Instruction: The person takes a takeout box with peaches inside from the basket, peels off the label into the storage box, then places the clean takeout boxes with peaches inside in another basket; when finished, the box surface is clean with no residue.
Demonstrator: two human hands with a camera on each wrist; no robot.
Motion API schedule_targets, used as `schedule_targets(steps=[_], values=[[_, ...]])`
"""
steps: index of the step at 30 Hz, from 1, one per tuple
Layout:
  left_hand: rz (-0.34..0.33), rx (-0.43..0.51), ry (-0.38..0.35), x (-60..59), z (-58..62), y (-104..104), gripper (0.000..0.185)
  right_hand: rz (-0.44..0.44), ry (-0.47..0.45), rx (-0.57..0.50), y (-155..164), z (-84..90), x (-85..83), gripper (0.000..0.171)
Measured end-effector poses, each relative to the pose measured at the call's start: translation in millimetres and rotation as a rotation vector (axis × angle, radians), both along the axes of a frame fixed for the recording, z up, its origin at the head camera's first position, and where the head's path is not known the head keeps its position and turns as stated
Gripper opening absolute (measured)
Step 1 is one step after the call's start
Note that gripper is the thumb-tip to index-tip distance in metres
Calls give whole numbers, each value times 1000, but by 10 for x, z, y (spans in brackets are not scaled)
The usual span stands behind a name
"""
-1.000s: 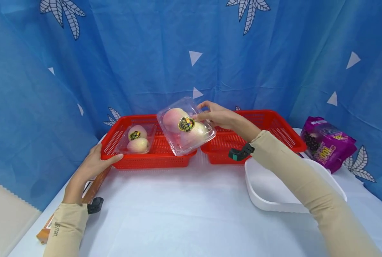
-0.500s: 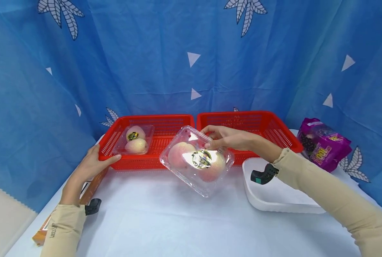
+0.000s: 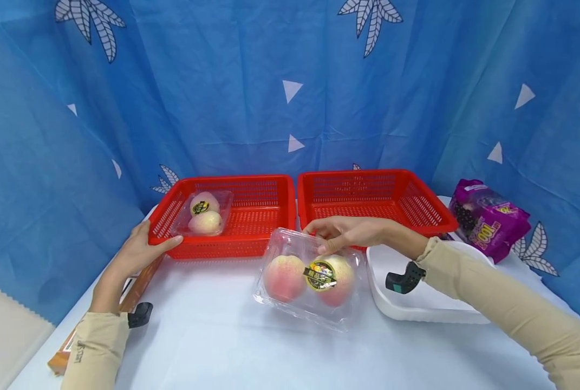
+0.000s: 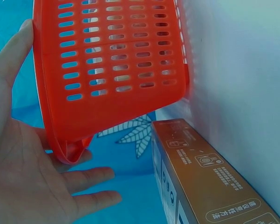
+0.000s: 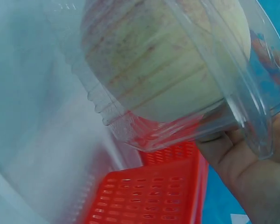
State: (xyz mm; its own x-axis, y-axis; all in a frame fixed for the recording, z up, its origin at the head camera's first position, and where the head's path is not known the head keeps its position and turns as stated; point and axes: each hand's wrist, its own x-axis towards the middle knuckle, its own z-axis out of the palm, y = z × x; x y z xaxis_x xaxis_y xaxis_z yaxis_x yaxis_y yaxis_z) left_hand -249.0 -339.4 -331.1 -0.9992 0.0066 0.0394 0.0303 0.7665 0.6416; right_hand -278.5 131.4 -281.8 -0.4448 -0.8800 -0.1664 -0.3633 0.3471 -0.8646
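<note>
My right hand (image 3: 350, 234) pinches the far edge of a clear plastic clamshell of peaches (image 3: 282, 306), thumb on top. Two pinkish-yellow peaches and a dark round label show through it. The pack is tilted above the white table, in front of the two baskets. In the right wrist view, one peach (image 5: 167, 60) fills much of the picture behind the clear plastic. My left hand (image 3: 141, 252) rests spread against the near left corner of the left red basket (image 3: 231, 246). Its fingers look fairly straight in the left wrist view. A second peach pack (image 3: 204, 214) lies inside that basket.
Beside it stands the right red basket (image 3: 367, 210). A white tub (image 3: 416, 314) sits at the right, under my right forearm. Behind the tub lies a purple bag (image 3: 491, 222). An orange-brown box (image 4: 202, 172) is near my left wrist. A blue curtain (image 3: 241, 97) hangs behind.
My right hand has brought the peach pack down and nearer, from above the left basket to in front of the baskets. The left hand has stayed at the basket corner.
</note>
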Motion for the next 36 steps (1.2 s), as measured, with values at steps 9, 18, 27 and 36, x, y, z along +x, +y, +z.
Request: schedule_targets(steps=[9,18,27,36], values=[[0,-8,-3,-5,34,5,107,75,-27,26,-35,-151,-46,43],[3,-11,-15,-2,29,6,110,120,-33,75,-138,-238,-105,44],[4,-12,-19,-5,23,7,109,12,201,208,-172,-167,-68,46],[7,-13,-18,8,31,17,109,-98,337,255,-205,-156,39,39]])
